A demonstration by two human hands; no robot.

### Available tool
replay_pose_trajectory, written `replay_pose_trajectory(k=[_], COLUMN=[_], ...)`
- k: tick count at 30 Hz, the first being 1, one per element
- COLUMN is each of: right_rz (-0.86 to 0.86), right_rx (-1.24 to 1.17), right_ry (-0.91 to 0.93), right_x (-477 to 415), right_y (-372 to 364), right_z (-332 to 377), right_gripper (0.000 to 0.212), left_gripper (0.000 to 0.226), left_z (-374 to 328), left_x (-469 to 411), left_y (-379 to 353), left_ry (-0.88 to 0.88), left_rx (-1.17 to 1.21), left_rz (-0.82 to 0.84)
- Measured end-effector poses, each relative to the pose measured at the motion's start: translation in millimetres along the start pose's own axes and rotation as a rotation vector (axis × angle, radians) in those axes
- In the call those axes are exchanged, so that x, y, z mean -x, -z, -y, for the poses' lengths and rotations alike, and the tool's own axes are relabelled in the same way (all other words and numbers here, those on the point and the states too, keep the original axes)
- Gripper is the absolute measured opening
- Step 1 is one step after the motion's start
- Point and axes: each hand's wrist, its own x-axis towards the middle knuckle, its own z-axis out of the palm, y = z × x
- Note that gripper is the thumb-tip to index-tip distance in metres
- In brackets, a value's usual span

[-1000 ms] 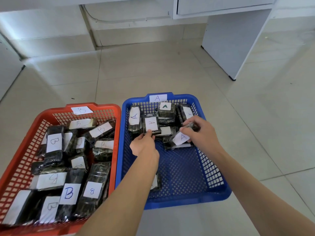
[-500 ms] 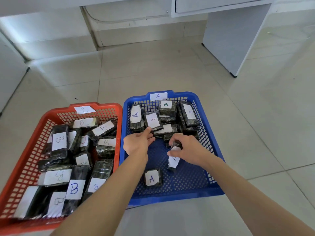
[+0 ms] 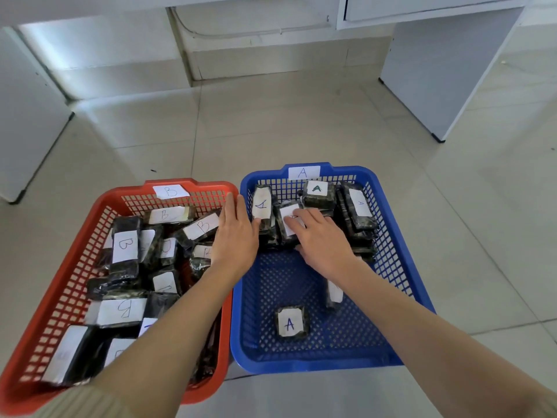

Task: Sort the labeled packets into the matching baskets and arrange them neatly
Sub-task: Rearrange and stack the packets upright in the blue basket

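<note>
A blue basket (image 3: 401, 260) tagged A sits on the floor at the right, a red basket (image 3: 60, 297) tagged B at the left. Dark packets with white A labels are stacked at the blue basket's far end (image 3: 358, 206). One A packet (image 3: 291, 322) lies alone near its front, and another (image 3: 334, 294) lies beside my right forearm. My right hand (image 3: 322, 239) rests with straight fingers on an A packet (image 3: 286, 220) in the stack. My left hand (image 3: 238, 236) lies flat over the rims where the two baskets meet, holding nothing. Several B packets (image 3: 125, 247) fill the red basket.
Both baskets stand side by side on a pale tiled floor (image 3: 301, 122). A white cabinet panel (image 3: 437, 70) stands at the back right, another white unit (image 3: 24, 140) at the left, and a wall base with a cable runs behind.
My right hand let go of the A packet it held, which now lies on the basket floor, and moved forward onto the stack. My left hand slid left over the basket rims.
</note>
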Motion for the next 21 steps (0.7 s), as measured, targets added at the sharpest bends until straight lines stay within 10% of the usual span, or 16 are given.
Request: replay_pose_trajectory(k=[21], right_rz=[0.012], right_rx=[0.145], right_ry=[-0.024], right_x=[-39], right_y=[-1], right_z=[13], right_gripper=[0.043], left_gripper=[0.045], left_z=[2], left_x=[-2], left_y=[-7], left_ry=[-0.022], left_rx=[-0.007], left_rz=[0.018])
